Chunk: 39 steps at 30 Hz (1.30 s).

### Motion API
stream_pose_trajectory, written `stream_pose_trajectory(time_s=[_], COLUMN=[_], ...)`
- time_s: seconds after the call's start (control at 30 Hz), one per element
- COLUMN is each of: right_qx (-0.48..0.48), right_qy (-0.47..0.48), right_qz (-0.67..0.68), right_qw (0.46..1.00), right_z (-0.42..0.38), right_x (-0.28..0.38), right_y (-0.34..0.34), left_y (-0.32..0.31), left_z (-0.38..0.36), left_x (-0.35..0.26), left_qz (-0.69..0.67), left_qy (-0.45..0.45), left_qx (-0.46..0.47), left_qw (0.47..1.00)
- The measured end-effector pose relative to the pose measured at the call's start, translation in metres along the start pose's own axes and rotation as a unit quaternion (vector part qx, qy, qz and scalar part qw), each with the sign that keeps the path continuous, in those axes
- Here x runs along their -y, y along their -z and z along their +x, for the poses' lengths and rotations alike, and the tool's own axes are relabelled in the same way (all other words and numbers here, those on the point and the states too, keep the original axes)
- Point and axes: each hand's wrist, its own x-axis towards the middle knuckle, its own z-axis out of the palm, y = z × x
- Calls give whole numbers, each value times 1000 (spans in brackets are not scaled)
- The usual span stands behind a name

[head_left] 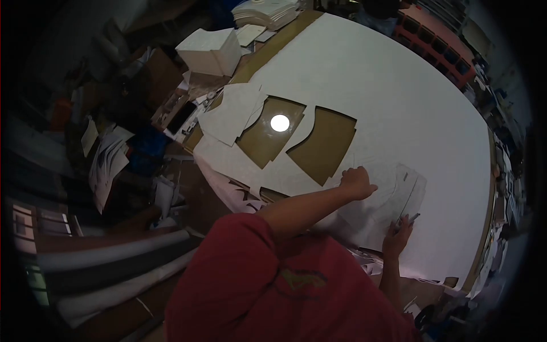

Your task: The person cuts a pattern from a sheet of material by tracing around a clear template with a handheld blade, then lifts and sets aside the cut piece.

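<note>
Two hands are in view. The left hand (357, 183), at 3 o'clock from the centre of the view, is curled into a loose fist on a white sheet (376, 91). Farther out, at 4 o'clock, the right hand (400, 233) grasps one slim tool (415, 216). One greyish pattern piece (411, 185) lies on the sheet at 3 o'clock, just beyond the tool. Two openings (327, 142) are cut in the sheet, at 12 and 2 o'clock; one white cut piece (228, 111) lies at 11.

The sheet covers most of a brown desk (279, 44), whose bare edge carries a white block (211, 52) at 11 o'clock and a paper stack (265, 16) at 12. A red rack (436, 43) stands at 2; pale rolls (119, 251) lie at 8.

The tool's kind is too small to tell, a glare spot whitens part of one opening, and the room's rim fades into dark.
</note>
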Motion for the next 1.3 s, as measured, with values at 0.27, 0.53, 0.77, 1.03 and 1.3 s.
stream_pose_trajectory(time_s=[0.27, 0.53, 0.77, 1.03, 1.3], right_qx=[-58, -85, -75, -73, -82], right_qy=[69, 9, -20, -18, 4], right_qz=[-24, -28, -44, -65, -45], right_qw=[996, 996, 996, 995, 996], right_z=[1, -6, -4, -5, -4], right_x=[1, -9, 13, 17, 17], right_y=[-3, -6, 0, 3, 3], left_y=[10, 40, 257, 295, 146], left_z=[24, 35, 24, -4, 42], left_x=[29, 92, 292, 340, 202], left_qz=[-101, -164, 35, 240, 146], left_qy=[35, -103, 45, 163, -232], left_qx=[8, -164, -352, -371, -299], left_qw=[994, 967, 934, 882, 914])
